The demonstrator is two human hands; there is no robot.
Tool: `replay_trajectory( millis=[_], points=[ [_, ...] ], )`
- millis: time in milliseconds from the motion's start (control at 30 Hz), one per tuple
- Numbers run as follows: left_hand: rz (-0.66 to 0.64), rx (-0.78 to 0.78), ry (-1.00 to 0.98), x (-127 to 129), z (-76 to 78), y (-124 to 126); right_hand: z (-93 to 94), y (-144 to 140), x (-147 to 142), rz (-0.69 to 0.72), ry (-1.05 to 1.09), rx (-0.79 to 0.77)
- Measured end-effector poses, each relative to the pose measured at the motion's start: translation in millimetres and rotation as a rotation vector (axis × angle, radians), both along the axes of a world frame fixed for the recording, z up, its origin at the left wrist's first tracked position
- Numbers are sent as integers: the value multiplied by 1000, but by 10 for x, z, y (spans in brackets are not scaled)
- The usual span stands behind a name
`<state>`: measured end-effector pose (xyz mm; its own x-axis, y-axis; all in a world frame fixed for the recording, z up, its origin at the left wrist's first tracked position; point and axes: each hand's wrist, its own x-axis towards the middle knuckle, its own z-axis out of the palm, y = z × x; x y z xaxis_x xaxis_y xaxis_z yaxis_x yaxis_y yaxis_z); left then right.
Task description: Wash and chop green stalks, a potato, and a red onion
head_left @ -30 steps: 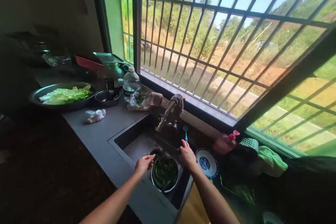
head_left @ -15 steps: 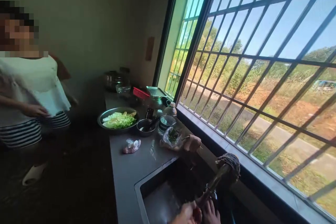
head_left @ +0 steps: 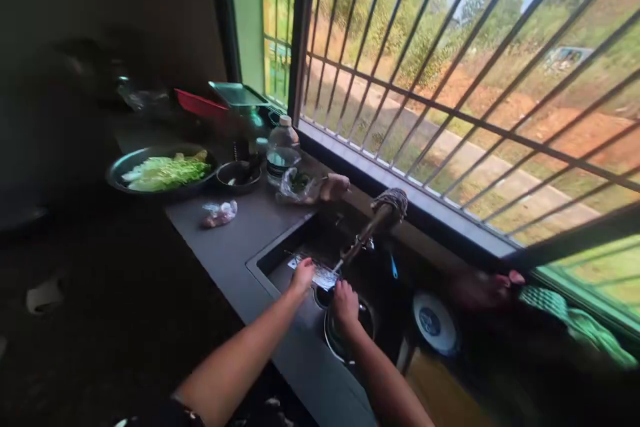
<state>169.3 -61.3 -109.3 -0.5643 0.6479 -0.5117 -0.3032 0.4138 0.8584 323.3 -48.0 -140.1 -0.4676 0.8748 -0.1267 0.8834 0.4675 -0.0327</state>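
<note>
Over the sink [head_left: 257, 268], both my hands hold a flat, shiny, silvery sheet-like thing [head_left: 325, 277] whose exact kind I cannot make out. My left hand [head_left: 302, 276] pinches its near left part, and my right hand [head_left: 346, 303] grips near its right end with curled fingers. Water from the faucet [head_left: 357, 247] runs onto it. A bundle of cloth or cord [head_left: 393, 202] is wrapped round the faucet's top. Under my right hand sits a round metal-rimmed bowl or pot [head_left: 334, 345], partly hidden by my wrist.
Left on the counter are a basin of cut cabbage [head_left: 113, 177], a small bagged item [head_left: 220, 213], a dark bowl [head_left: 240, 180] and a large water bottle [head_left: 283, 153]. Rightward lie a blue handle [head_left: 394, 265], a patterned plate [head_left: 435, 323] and a board [head_left: 440, 383]. Window bars run behind.
The view has swung down and rightward, bringing my forearms, the plate and the board into sight. The other person has left the view. The flat silvery thing now shows between my hands under running water.
</note>
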Motion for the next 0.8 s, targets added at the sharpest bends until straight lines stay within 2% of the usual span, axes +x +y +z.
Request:
replay_trajectory(
  millis=[100, 200, 300, 367, 433, 500, 667, 733, 800],
  points=[
    [67, -27, -27, -57, -145, -115, -14, 33, 127, -13, -74, -21],
    [135, -30, -48, -144, -166, -173, -14, 55, 197, -12, -73, -13],
    [180, -17, -70, -110, -157, -226, -19, 138, 136, -93, 18, -45],
    [185, -9, -87, -57, -146, -240, -17, 227, 41, -250, 192, -199],
    [170, -3, -104, -28, -131, -240, -12, 298, -39, -415, 375, -430],
    [147, -3, -119, -40, -116, -243, -10, 311, -45, -507, 486, -631],
    [118, 17, -162, -177, -68, -314, -17, 112, 316, -507, 553, -906],
    [117, 37, -189, -231, -40, -335, -5, 98, 470, -504, 548, -935],
    [124, 71, -223, -268, -14, -327, 27, 226, 528, -498, 532, -896]
  ],
)
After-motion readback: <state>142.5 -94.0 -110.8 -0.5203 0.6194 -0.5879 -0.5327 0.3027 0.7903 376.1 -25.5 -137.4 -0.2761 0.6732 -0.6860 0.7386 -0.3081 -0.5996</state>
